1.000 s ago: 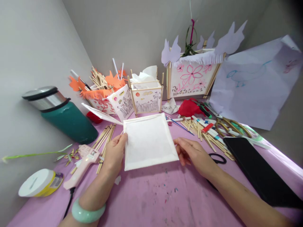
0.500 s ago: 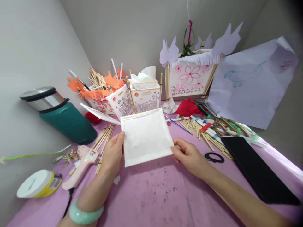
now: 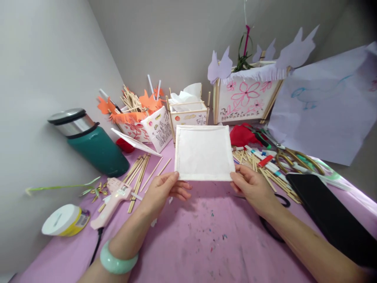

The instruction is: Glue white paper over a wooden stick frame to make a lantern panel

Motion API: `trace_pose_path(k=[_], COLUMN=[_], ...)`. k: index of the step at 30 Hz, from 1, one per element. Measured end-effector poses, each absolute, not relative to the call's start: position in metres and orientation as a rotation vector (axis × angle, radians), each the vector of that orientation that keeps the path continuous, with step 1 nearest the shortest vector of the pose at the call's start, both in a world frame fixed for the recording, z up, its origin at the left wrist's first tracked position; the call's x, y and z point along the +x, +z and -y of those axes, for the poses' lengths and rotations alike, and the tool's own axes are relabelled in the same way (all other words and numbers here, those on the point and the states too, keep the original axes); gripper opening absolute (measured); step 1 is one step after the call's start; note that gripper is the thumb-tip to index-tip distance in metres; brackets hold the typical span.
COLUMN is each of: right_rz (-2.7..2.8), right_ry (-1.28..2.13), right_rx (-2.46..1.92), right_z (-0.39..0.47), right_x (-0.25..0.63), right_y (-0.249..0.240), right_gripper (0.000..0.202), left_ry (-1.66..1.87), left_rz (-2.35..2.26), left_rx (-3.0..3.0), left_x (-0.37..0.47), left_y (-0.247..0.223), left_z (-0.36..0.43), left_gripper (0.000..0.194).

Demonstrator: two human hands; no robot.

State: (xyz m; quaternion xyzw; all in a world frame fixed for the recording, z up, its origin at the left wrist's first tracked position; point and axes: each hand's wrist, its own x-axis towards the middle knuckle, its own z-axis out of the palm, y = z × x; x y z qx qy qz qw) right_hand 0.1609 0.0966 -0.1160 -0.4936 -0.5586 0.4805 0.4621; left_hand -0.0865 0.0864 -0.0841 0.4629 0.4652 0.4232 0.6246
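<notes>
A white square panel with a raised, wrapped border is held up over the purple cloth. My left hand, with a pale green bangle on the wrist, pinches its lower left corner between thumb and fingers. At the lower right corner, my right hand grips the panel with thumb and curled fingers. Behind it stands a small box with stick corners and drawn sides. A second drawn panel leans beside that box, and another white panel lies tilted to the left.
On the left are a pink glue gun, a teal bottle, a white-lidded tub and bundled sticks. Scissors, loose sticks, markers and a black phone lie right. A flower-drawn box stands behind.
The panel has moved right and slightly up in view and now sits level. My left hand has shifted from its left side to the lower left corner. The camera view has turned slightly left.
</notes>
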Motion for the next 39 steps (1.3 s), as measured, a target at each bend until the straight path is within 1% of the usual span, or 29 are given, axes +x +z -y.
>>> trace_pose_path(k=[5, 9, 15, 21, 24, 27, 31, 33, 36, 38, 39], right_rz=[1.441, 1.454, 1.553, 1.597, 1.587, 1.584, 1.544, 1.560, 1.597, 1.596, 1.599], right_ry=[1.137, 1.128, 1.058, 0.849, 0.802, 0.844, 0.923, 0.878, 0.815, 0.956, 1.063], right_rx=[-1.210, -1.180, -1.207, -1.293, -1.354, -1.355, -1.342, -1.366, -1.388, -1.337, -1.294], right_z=[-0.093, -0.095, -0.092, -0.087, -0.089, -0.091, -0.091, -0.091, -0.090, -0.091, -0.091], right_x=[0.157, 0.160, 0.161, 0.160, 0.162, 0.163, 0.163, 0.161, 0.160, 0.161, 0.163], right_y=[-0.117, -0.120, -0.118, -0.117, -0.117, -0.119, -0.118, -0.117, -0.114, -0.110, -0.108], right_gripper=[0.025, 0.024, 0.020, 0.027, 0.030, 0.031, 0.036, 0.039, 0.038, 0.038, 0.038], left_ry=[1.002, 0.974, 0.896, 0.839, 0.714, 0.587, 0.594, 0.579, 0.434, 0.419, 0.499], left_rz=[-1.248, -1.218, -1.072, -1.131, -1.035, -0.916, -0.993, -1.014, -0.860, -0.723, -0.692], left_rx=[1.087, 1.126, 1.177, 1.166, 1.252, 1.336, 1.295, 1.277, 1.307, 1.309, 1.272], left_x=[-0.087, -0.091, -0.096, -0.094, -0.095, -0.095, -0.089, -0.088, -0.093, -0.099, -0.103], left_y=[-0.087, -0.089, -0.091, -0.092, -0.089, -0.087, -0.086, -0.086, -0.084, -0.082, -0.081], left_z=[-0.087, -0.087, -0.085, -0.083, -0.079, -0.076, -0.076, -0.075, -0.073, -0.072, -0.073], left_gripper=[0.035, 0.031, 0.038, 0.042, 0.044, 0.047, 0.046, 0.046, 0.044, 0.053, 0.060])
